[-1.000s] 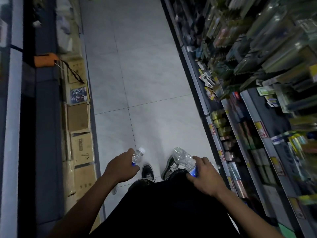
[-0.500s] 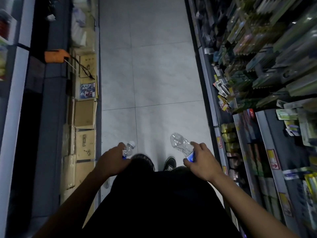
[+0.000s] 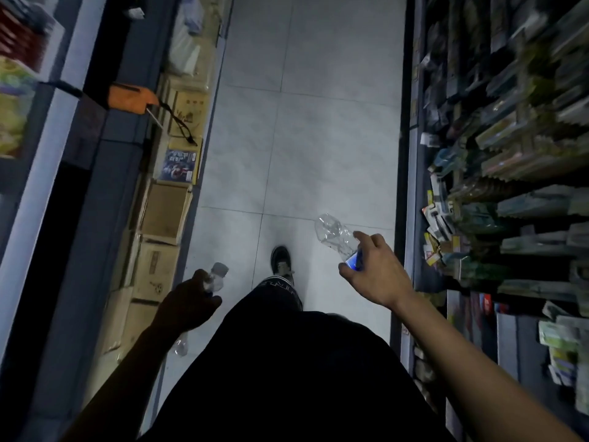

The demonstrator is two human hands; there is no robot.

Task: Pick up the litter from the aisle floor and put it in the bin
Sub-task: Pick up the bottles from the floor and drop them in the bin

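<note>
My left hand (image 3: 188, 303) grips a clear plastic bottle (image 3: 215, 277) with a white cap, neck pointing forward; its lower end pokes out below my wrist. My right hand (image 3: 374, 272) holds a crushed clear bottle (image 3: 334, 234) with a blue label, its body sticking out ahead of my fingers. Both hands hang at waist height over the grey tiled aisle floor (image 3: 302, 138). No bin is in view.
Cardboard boxes (image 3: 165, 212) line the left side under a dark counter with an orange object (image 3: 132, 97) on it. Stocked shop shelves (image 3: 497, 173) run along the right. My foot (image 3: 281, 260) steps forward on the tiles between them.
The view has moved forward down the aisle. My right hand with the crushed bottle has swung out to the right and up; one foot has stepped ahead.
</note>
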